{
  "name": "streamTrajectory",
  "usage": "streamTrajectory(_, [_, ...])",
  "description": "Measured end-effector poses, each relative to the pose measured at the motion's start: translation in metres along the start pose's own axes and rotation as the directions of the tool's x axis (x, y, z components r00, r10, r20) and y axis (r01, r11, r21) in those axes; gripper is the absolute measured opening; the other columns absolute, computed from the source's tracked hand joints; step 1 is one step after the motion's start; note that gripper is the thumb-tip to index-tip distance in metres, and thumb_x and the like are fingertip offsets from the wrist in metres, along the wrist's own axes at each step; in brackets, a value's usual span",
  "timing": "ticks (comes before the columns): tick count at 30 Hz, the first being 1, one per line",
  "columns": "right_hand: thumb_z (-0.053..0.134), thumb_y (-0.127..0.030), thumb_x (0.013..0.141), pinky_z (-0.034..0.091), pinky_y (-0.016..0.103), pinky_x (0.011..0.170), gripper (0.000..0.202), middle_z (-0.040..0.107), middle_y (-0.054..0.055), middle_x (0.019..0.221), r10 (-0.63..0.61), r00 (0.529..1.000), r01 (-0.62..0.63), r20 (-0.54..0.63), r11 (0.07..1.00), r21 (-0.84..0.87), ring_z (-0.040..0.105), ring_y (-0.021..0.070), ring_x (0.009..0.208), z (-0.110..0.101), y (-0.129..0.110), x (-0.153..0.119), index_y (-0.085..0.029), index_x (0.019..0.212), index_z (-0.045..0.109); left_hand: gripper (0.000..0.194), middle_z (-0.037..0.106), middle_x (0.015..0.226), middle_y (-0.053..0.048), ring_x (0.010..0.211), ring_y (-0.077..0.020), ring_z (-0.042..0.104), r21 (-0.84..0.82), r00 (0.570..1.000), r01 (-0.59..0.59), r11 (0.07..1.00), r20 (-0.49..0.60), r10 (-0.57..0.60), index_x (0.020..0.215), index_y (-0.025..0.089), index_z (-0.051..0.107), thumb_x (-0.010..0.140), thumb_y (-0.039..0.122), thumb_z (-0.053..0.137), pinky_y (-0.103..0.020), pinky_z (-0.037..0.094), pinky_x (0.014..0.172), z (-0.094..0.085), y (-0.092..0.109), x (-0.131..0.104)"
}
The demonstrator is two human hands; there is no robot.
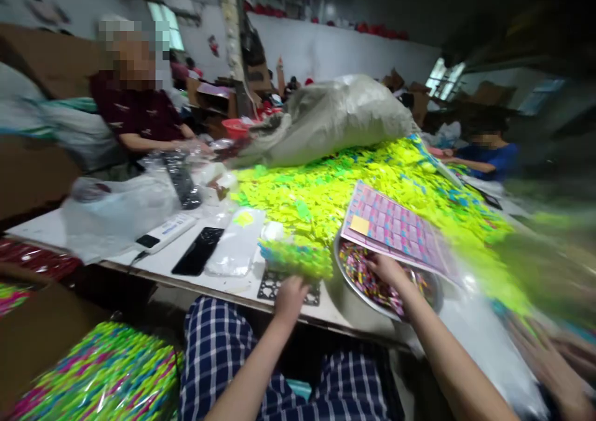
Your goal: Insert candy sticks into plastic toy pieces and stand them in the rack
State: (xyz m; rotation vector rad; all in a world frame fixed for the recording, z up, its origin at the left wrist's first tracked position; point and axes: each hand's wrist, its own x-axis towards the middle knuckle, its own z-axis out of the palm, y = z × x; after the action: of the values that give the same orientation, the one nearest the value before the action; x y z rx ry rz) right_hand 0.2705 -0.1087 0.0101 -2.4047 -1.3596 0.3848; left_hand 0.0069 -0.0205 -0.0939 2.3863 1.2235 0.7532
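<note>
Bundle (298,258) of yellow-green pieces by black grid (268,289) on table (246,284), probably light and floppy, best pinched at short ends; left hand (291,295) half-curled beside it, right hand (387,268) dipped in bowl (436,300), spread hidden, grip unclear on both.

- A narrow strip of bare white tabletop (329,300) is running between the black grid (267,289) and the metal bowl (436,289).
- The bowl is opening toward the near side, while a pink printed sheet (398,222) is covering its far part.
- A yellow-green heap (311,191) is blocking the far middle, a large grey sack (347,120) rising above it.
- Left of the grid, a white packet (235,244) and a phone (198,251) are taking up surface.
- Blurred hands (552,362) are obstructing the near right.
</note>
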Motion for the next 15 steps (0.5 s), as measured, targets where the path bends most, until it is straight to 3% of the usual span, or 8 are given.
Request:
streamTrajectory(4, [0.05,-0.027,0.072,0.041,0.032,0.062,0.022,0.068,0.012,0.075,-0.058,0.996,0.063,0.064,0.994,-0.086,0.061,0.0248,0.069,0.033,0.013,0.017,-0.016,0.076,0.069,0.02,0.066,0.092,-0.007,0.09,-0.0191,0.059,-0.073,0.989,0.01,0.997,-0.146,-0.02,0.093,0.02,0.063,0.081,0.022,0.048,-0.032,0.046,0.08,-0.017,0.006,-0.017])
streamTrajectory(7, [0.048,-0.036,0.072,0.042,0.035,0.062,0.025,0.068,0.012,0.074,-0.13,0.982,0.147,0.134,0.981,-0.126,0.061,0.0271,0.068,0.049,0.033,0.025,-0.02,0.073,0.068,0.023,0.066,0.087,-0.006,0.088,-0.0178,0.059,-0.121,0.978,-0.076,0.99,-0.202,0.051,0.091,0.022,0.063,0.083,0.021,0.042,-0.034,0.045,0.084,-0.038,-0.002,-0.039])
streamTrajectory(9, [0.047,-0.04,0.071,0.043,0.036,0.062,0.026,0.068,0.011,0.073,-0.167,0.972,0.194,0.163,0.968,-0.161,0.061,0.0279,0.068,0.054,0.045,0.031,-0.024,0.069,0.067,0.025,0.066,0.082,-0.006,0.083,-0.0179,0.059,-0.137,0.97,-0.155,0.979,-0.209,0.124,0.09,0.023,0.064,0.082,0.018,0.04,-0.036,0.045,0.083,-0.053,-0.02,-0.06])
streamTrajectory(11, [0.047,-0.042,0.068,0.045,0.038,0.061,0.025,0.068,0.01,0.074,-0.191,0.968,0.224,0.16,0.949,-0.222,0.062,0.0291,0.069,0.056,0.053,0.035,-0.027,0.065,0.067,0.025,0.066,0.08,-0.005,0.08,-0.0175,0.059,-0.122,0.963,-0.153,0.981,-0.242,0.12,0.09,0.023,0.064,0.081,0.016,0.041,-0.037,0.045,0.081,-0.066,-0.048,-0.085])
streamTrajectory(15, [0.051,-0.049,0.061,0.048,0.039,0.064,0.028,0.068,0.008,0.078,-0.306,0.933,0.345,0.189,0.91,-0.231,0.063,0.0307,0.073,0.059,0.053,0.037,-0.027,0.063,0.068,0.022,0.065,0.078,-0.003,0.078,-0.0158,0.058,-0.075,0.928,0.039,0.996,-0.367,-0.064,0.086,0.02,0.063,0.08,0.012,0.044,-0.035,0.044,0.077,-0.079,-0.103,-0.127])
